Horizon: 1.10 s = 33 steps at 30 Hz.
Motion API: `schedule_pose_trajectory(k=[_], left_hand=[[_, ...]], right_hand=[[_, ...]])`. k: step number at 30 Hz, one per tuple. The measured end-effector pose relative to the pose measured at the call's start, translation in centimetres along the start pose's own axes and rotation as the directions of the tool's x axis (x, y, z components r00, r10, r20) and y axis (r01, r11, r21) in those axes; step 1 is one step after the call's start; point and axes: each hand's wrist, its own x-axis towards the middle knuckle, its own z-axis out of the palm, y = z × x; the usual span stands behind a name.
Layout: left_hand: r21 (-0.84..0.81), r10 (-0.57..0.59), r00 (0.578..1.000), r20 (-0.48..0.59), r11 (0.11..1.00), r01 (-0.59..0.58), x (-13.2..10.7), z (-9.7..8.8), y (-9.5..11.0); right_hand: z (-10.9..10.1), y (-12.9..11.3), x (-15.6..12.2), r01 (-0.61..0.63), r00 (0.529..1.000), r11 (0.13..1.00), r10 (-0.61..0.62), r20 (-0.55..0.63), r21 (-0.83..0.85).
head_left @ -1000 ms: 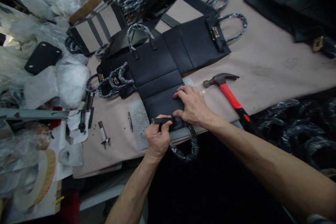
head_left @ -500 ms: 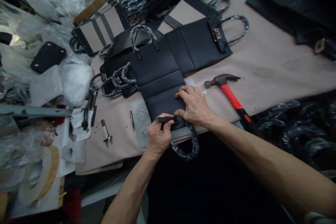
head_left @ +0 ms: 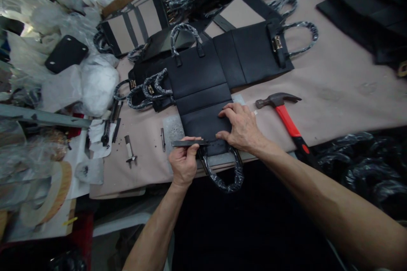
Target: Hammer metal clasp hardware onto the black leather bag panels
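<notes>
A black bag panel piece (head_left: 199, 70) lies unfolded across the table, with one plastic-wrapped handle (head_left: 184, 29) at its far end and another wrapped handle (head_left: 227, 185) hanging past the near edge. My left hand (head_left: 183, 164) pinches a flat black strap (head_left: 184, 143) between thumb and fingers, near the bag's near end. The strap runs sideways toward the bag's middle. Spread and slightly bent, the fingers of my right hand (head_left: 243, 129) rest on the bag's surface. Under the bag, a grey speckled slab (head_left: 171, 125) shows at the left.
A claw hammer (head_left: 288, 120) with a red and black grip lies at right. On the left are a metal pronged tool (head_left: 129, 152) and a thin metal rod (head_left: 163, 139). More black bags (head_left: 254, 53) lie behind. Plastic wrapping (head_left: 95, 84) is heaped at far left.
My left hand has shifted left along the bag's near end, and more of the black strap shows. My right hand stays on the bag. The view has shifted slightly.
</notes>
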Motion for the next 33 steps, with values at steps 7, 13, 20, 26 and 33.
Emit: schedule_pose_trajectory(k=[7, 13, 20, 26, 33], left_hand=[[0.067, 0.043, 0.998, 0.053, 0.997, -0.046, 0.0, 0.2, -0.2], [0.099, 0.137, 0.981, 0.140, 0.983, -0.152, 0.3, 0.9, 0.2], [0.133, 0.160, 0.975, 0.154, 0.974, -0.181, 0.5, 1.3, 0.4], [0.167, 0.174, 0.966, 0.191, 0.964, -0.207, 0.6, 1.5, 0.5], [0.249, 0.197, 0.965, 0.173, 0.939, -0.236, 0.5, 2.1, 1.3]], right_hand=[[-0.2, -0.1, 0.0, 0.000, 1.000, 1.000, 0.000, 0.005, 0.013], [-0.4, -0.3, 0.0, -0.006, 1.000, 1.000, 0.006, 0.004, 0.019], [-0.3, -0.1, 0.0, -0.013, 1.000, 0.999, 0.013, 0.005, 0.030], [-0.3, -0.1, -0.1, -0.002, 1.000, 0.999, 0.002, -0.001, 0.043], [-0.3, -0.1, -0.1, -0.005, 1.000, 0.999, 0.005, -0.003, 0.040]])
